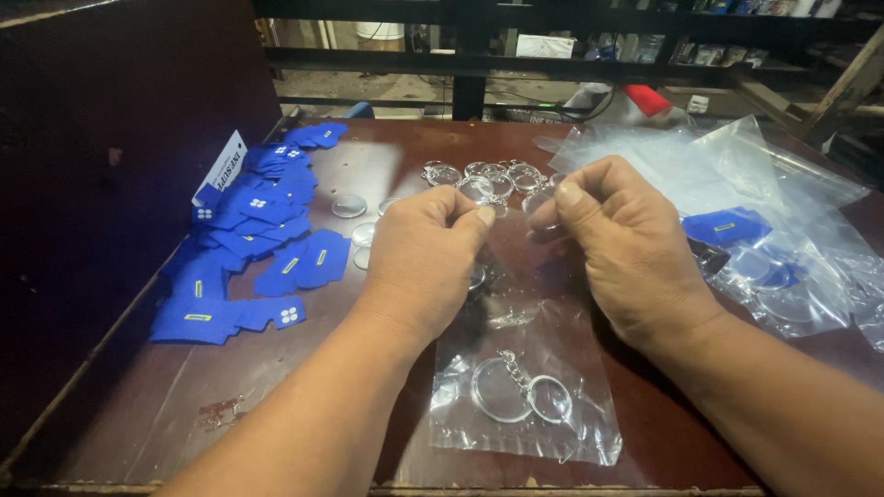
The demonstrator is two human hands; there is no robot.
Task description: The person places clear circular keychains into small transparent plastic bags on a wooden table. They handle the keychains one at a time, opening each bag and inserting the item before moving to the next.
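Together, left hand (pixel 425 247) and right hand (pixel 619 241) pinch a glossy clear bag (pixel 525 368) — round keyring (pixel 516 391) inside — over the dark tabletop (pixel 166 405).

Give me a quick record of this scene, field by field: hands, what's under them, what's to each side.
left hand: fingers pinched, against the right hand
right hand: fingers pinched; item between hands too small to tell
under hands: clear bag holding a keyring
left side: blue cutouts, clear discs
back: more keyrings
right side: plastic bags
surface: dark table
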